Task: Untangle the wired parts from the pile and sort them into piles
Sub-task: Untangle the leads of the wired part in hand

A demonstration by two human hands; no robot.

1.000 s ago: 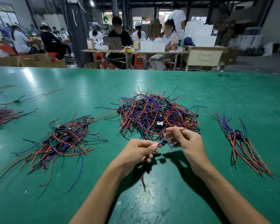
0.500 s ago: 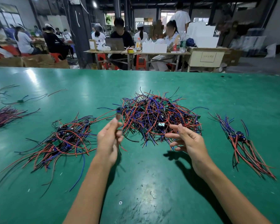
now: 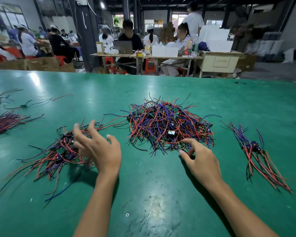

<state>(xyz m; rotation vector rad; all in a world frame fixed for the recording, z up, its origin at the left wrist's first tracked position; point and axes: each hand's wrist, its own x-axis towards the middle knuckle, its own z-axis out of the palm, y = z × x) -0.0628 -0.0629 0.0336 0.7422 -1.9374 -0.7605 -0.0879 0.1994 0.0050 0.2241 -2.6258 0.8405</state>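
At frame centre lies the tangled pile (image 3: 169, 127) on the green table (image 3: 161, 194), the right hand (image 3: 202, 161) reaching its near edge with loosely curled, empty fingers. Left of centre, the left hand (image 3: 99, 147) hovers splayed and empty over the sorted left pile (image 3: 58, 153); another sorted pile (image 3: 256, 154) lies at right.

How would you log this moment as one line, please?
left hand: open over left pile | right hand: open at main pile | holding: nothing

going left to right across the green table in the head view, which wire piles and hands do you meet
Far-left bundle → left sorted pile → left hand → central tangled pile → right hand → right sorted bundle, all on the green table.
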